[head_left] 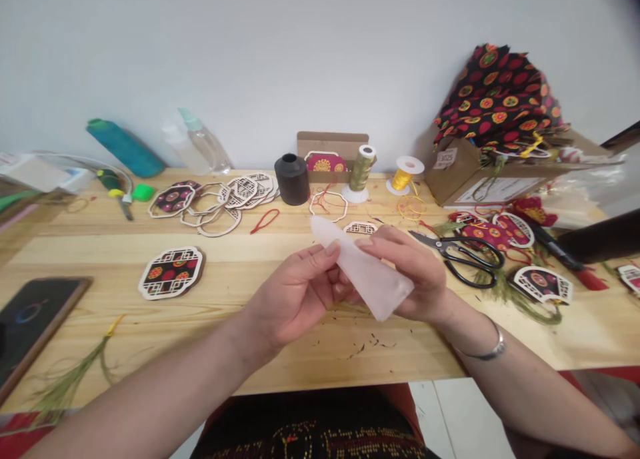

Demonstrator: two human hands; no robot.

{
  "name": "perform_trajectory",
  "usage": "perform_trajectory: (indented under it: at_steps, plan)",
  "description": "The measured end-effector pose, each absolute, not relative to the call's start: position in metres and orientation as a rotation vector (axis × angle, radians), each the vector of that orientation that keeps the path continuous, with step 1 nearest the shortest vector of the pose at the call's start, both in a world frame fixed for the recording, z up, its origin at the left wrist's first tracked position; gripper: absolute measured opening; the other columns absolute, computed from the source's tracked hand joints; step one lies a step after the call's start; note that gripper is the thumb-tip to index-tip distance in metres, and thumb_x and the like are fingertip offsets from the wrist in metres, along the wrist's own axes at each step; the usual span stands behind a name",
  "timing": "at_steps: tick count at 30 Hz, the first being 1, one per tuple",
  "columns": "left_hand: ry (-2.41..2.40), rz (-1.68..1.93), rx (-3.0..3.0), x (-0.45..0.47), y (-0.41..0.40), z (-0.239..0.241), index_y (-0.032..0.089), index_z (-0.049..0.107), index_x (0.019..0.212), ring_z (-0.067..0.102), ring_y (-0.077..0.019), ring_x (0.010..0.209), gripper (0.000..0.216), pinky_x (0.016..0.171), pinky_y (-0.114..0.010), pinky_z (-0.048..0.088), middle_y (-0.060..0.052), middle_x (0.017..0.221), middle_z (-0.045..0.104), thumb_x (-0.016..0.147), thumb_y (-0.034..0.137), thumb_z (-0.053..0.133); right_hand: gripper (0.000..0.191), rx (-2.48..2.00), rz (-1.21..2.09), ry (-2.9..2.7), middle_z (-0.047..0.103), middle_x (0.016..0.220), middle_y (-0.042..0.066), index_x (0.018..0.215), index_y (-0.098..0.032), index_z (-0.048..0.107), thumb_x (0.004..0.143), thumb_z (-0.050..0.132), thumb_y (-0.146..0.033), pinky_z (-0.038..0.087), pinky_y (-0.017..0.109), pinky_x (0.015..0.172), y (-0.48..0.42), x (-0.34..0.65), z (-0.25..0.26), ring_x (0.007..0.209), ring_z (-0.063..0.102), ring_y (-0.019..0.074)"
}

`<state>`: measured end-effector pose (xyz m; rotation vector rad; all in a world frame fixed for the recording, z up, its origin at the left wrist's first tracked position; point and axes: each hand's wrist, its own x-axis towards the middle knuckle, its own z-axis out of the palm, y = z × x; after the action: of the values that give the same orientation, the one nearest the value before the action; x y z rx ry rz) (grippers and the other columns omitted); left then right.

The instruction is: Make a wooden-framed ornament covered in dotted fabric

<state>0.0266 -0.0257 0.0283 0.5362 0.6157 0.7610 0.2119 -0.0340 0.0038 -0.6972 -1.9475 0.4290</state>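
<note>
Both my hands are raised over the middle of the wooden table [150,326] and pinch a small translucent white bag or sleeve [367,272] between them. My left hand [295,296] grips its left side with thumb and fingers closed. My right hand [410,269], with a silver bracelet at the wrist, holds the right side, fingers curled round it. What is inside the sleeve cannot be made out. A finished wooden-framed fabric ornament [171,271] lies on the table to the left of my hands.
Black scissors [463,254] lie right of my hands beside more ornaments. Wooden frames [225,199], a black thread spool [292,178], green and yellow spools, cardboard boxes with patterned fabric [500,96], bottles and a phone [30,319] surround the work area. Green threads [75,372] lie at the front left.
</note>
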Motion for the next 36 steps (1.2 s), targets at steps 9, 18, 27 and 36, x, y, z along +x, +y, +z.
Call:
perform_trajectory:
  at_steps: [9, 18, 27, 36]
  plan:
    - [0.773, 0.812, 0.907, 0.014, -0.022, 0.022, 0.016, 0.071, 0.091, 0.059, -0.0163, 0.073, 0.039, 0.061, -0.029, 0.046, -0.007, 0.088, 0.068, 0.083, 0.054, 0.063, 0.049, -0.806, 0.415, -1.868, 0.062, 0.114, 0.006, 0.122, -0.033, 0.064, 0.076, 0.079, -0.026, 0.053, 0.041, 0.089, -0.034, 0.214, 0.014, 0.101, 0.061, 0.0238]
    - [1.231, 1.209, 1.497, -0.012, 0.001, -0.009, 0.018, 0.052, 0.120, 0.063, -0.0206, 0.095, 0.037, 0.080, -0.035, 0.044, -0.006, 0.098, 0.070, 0.085, 0.029, 0.061, 0.035, -1.105, 1.109, -1.219, 0.072, 0.075, 0.002, 0.099, -0.019, 0.070, 0.072, 0.081, -0.038, 0.060, 0.033, 0.059, -0.016, 0.211, -0.005, 0.057, 0.065, 0.0152]
    - [1.485, 0.946, 1.784, -0.013, 0.008, -0.021, 0.015, 0.044, 0.126, 0.050, -0.0298, 0.121, 0.062, 0.104, -0.050, 0.037, -0.011, 0.121, 0.061, 0.065, 0.008, 0.053, 0.032, -1.176, 1.145, -1.253, 0.071, 0.073, 0.002, 0.092, -0.018, 0.070, 0.069, 0.081, -0.038, 0.057, 0.029, 0.056, -0.016, 0.197, -0.007, 0.058, 0.065, 0.0138]
    - [1.577, 0.582, 1.974, -0.004, -0.002, -0.013, 0.012, 0.034, 0.138, 0.022, -0.0351, 0.143, 0.081, 0.118, -0.053, 0.022, -0.016, 0.139, 0.045, 0.061, 0.011, 0.059, 0.024, -1.229, 0.912, -1.505, 0.070, 0.073, 0.002, 0.089, -0.016, 0.070, 0.072, 0.075, -0.032, 0.051, 0.027, 0.056, -0.019, 0.186, -0.006, 0.061, 0.061, 0.0141]
